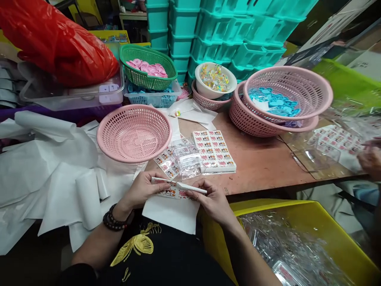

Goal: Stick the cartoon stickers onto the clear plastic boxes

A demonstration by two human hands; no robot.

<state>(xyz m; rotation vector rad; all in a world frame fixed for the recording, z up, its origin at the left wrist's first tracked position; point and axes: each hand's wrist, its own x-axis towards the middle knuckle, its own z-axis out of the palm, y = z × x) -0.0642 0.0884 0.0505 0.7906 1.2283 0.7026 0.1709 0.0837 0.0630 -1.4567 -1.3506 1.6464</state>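
My left hand pinches the left end of a sticker sheet printed with cartoon animals and pink marks. My right hand grips its right end, where a white edge is folded over. White backing paper hangs below the printed strip, above my lap. Just beyond my hands, several clear plastic cases lie on the table beside a thick stack of sticker sheets. One loose printed sheet shows partly under the cases. A pink basket stands behind my left hand.
Crumpled white paper heaps at the left. Pink baskets with blue pieces stand at the right, a green basket with pink pieces behind. A yellow bin of clear packaging sits low right. Another person's hand is at the right edge.
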